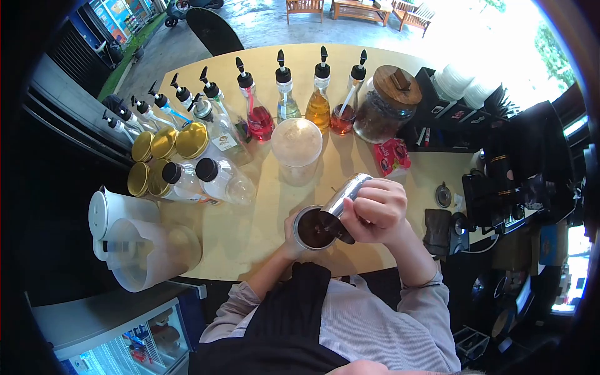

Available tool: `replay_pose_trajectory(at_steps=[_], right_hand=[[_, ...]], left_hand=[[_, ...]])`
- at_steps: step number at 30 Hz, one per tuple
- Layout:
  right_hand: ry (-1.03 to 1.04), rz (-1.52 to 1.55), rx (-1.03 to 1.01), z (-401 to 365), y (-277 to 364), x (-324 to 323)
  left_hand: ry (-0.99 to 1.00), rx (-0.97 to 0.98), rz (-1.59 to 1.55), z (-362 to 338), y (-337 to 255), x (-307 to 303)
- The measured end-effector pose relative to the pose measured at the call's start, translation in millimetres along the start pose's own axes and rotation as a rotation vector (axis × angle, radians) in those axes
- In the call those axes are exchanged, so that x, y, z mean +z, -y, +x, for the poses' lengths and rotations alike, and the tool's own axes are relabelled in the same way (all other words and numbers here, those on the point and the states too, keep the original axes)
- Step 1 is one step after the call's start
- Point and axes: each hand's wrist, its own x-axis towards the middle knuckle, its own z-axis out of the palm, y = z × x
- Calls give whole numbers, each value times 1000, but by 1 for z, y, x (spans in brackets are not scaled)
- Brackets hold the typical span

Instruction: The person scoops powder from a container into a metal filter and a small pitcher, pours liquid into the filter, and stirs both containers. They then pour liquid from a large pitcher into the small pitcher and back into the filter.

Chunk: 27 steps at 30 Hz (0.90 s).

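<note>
My right hand (377, 211) is wrapped round a shiny metal shaker cup (345, 201), tipped so its mouth points down and left. Its lower rim overlaps the opening of a round metal-rimmed cup (299, 225), where something dark brown shows inside. My left hand (290, 235) grips that second cup from the left side, with most of its fingers hidden behind the wall. Just beyond both cups stands a tall translucent plastic container (297, 153) with a pale domed top.
Pump bottles of coloured syrup (259, 122) line the far edge. Gold-lidded jars (191, 140), black-capped bottles (215, 178) and plastic pitchers (150, 250) stand left. A wooden-lidded jar (382, 109), red packet (392, 156), cup-lid rack (437, 100) and black coffee machine (500, 187) are right.
</note>
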Motion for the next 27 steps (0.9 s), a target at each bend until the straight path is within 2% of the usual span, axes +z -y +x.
replay_pose_trajectory(at_steps=[4,6,9,18,22,24,27], right_hand=[[-14,-6,-2,1,-1,-1],[-8,-16,-3,0,-2,0],[-3,-22,-9,1,-2,1],[9,-18,-21,4,-1,4],[1,-19,-24,4,1,6],[5,-16,-27,4,1,6],[14,-17,-30,4,2,5]], left_hand=[[18,23,28,1,-2,-3],[95,228,403,3,-1,-8],[80,184,241,4,1,-7],[92,267,316,-2,-17,0],[102,261,285,5,4,-11],[-3,73,156,15,34,-20],[-4,69,165,13,33,-18]])
